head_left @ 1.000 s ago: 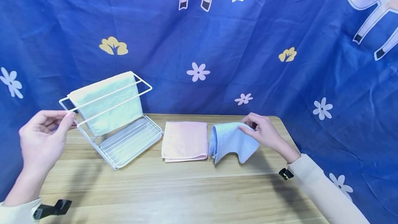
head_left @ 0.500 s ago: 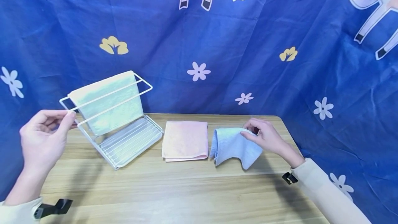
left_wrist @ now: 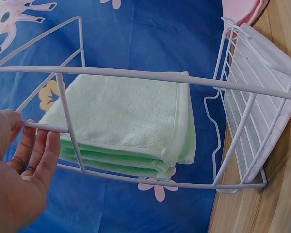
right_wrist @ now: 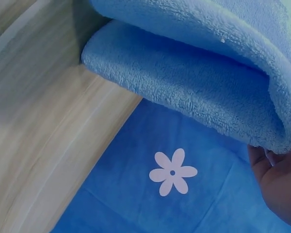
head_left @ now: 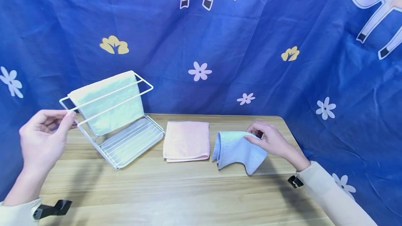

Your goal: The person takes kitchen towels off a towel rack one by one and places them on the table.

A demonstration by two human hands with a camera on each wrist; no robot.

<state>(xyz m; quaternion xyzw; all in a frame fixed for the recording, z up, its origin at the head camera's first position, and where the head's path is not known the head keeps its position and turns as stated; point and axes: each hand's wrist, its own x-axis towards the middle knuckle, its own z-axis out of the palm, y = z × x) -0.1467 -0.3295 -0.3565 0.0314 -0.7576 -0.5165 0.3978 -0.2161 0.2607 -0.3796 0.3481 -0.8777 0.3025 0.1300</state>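
Observation:
On the left of the head view stands a white wire rack point(head_left: 116, 108) with a pale green towel point(head_left: 110, 102) draped over one upper bar. My left hand point(head_left: 44, 142) pinches the rack's upper side bar between thumb and fingers. The left wrist view shows the green towel point(left_wrist: 126, 111) hanging folded in several layers inside the wire frame. At the right, my right hand point(head_left: 271, 140) pinches the top edge of a blue towel point(head_left: 237, 151), which hangs in a fold close over the table. Seen from the right wrist, the blue towel point(right_wrist: 184, 73) gapes between its layers.
A folded pink towel point(head_left: 186, 141) lies flat on the wooden table point(head_left: 176, 194) between rack and blue towel. The rack's lower shelf holds a clear tray point(head_left: 132, 144). Behind the table hangs a blue printed curtain point(head_left: 157, 37).
My right hand has moved slightly down and right, toward me, with the blue towel, whose near corner now hangs lower in view. The left hand and the rack have stayed put.

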